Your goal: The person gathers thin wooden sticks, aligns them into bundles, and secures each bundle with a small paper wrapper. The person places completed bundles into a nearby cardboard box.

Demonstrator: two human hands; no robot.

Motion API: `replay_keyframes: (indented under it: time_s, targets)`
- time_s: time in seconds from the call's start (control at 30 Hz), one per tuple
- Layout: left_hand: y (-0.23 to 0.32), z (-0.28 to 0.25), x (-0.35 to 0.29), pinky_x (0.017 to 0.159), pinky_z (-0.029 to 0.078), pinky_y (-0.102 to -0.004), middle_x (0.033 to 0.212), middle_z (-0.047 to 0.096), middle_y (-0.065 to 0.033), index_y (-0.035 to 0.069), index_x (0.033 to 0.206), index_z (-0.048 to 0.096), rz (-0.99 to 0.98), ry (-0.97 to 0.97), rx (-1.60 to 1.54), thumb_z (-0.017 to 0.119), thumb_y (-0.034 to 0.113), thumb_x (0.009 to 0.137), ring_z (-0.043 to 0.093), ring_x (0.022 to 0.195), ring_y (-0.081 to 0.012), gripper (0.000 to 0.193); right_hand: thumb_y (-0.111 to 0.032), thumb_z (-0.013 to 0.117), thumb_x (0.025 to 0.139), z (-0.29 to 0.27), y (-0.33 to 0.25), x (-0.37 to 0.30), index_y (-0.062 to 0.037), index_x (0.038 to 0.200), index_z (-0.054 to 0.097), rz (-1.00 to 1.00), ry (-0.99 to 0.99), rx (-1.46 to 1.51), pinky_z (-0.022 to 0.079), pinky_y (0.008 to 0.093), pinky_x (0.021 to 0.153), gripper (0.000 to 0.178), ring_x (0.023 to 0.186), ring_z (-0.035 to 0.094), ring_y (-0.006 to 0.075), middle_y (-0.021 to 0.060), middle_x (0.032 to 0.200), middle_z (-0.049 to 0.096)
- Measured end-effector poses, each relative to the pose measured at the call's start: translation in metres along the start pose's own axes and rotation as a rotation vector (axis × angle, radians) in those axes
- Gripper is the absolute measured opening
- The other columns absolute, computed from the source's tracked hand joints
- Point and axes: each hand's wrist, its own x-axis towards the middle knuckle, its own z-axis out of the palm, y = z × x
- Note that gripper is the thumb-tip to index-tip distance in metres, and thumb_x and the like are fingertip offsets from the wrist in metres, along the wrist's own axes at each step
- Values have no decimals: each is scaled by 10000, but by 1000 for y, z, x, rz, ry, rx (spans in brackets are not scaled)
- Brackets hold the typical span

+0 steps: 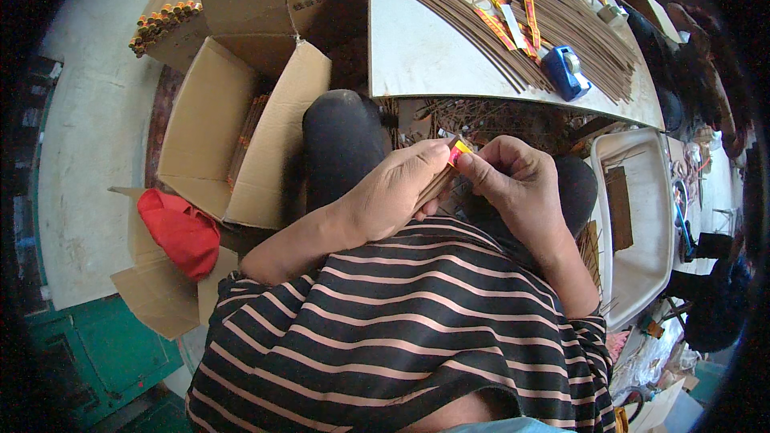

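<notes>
My left hand is closed around a short bundle of brown incense sticks, held over my lap. A red and yellow paper band lies at the bundle's upper end, under my left thumb. Thumb and fingers of my right hand pinch the band's near side. The lower end of the bundle is partly hidden by my left fingers. On the white table ahead lie loose incense sticks, several red and yellow paper strips and a blue tape dispenser.
To the left stands an open cardboard box with banded bundles inside. A red cloth hangs over another carton. Stacked banded bundles sit at the far left. On the right is a white plastic tub with cardboard inside.
</notes>
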Motion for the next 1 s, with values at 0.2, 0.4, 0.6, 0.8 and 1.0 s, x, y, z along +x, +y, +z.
replay_keyframes:
  time_s: [0.2,0.4,0.6,0.8,1.0]
  targets:
    - [0,10,4,478,344,-158,678,457,8,38,997,502,43,93,153,314,381,960,403,546,-45,393,-179,652,817,0,1,0,28,770,605,6,9,-21,399,194,490,217,569,462,36,10,615,566]
    - [-2,8,6,453,346,-157,634,453,4,33,960,514,4,99,131,331,349,964,406,520,-42,365,-189,668,803,-2,-1,-1,28,756,605,6,20,-72,403,208,480,231,564,469,43,28,601,566]
    - [5,10,5,447,351,-160,636,455,1,34,935,499,-72,98,15,335,316,968,407,509,-42,328,-217,704,766,-6,9,0,11,715,599,-45,41,-152,401,220,466,256,540,466,56,36,581,554]
    - [5,7,4,436,363,-162,681,507,-11,67,948,481,-83,57,-74,345,362,956,454,508,-52,325,-224,726,740,-7,13,4,-4,703,589,-127,28,-69,408,226,492,261,567,473,62,28,608,556]
    - [7,12,4,458,358,-158,682,485,2,60,950,480,-23,113,94,345,372,954,429,523,-44,340,-219,753,710,-2,40,17,-24,741,524,-232,77,177,404,211,614,301,671,458,75,5,709,514]
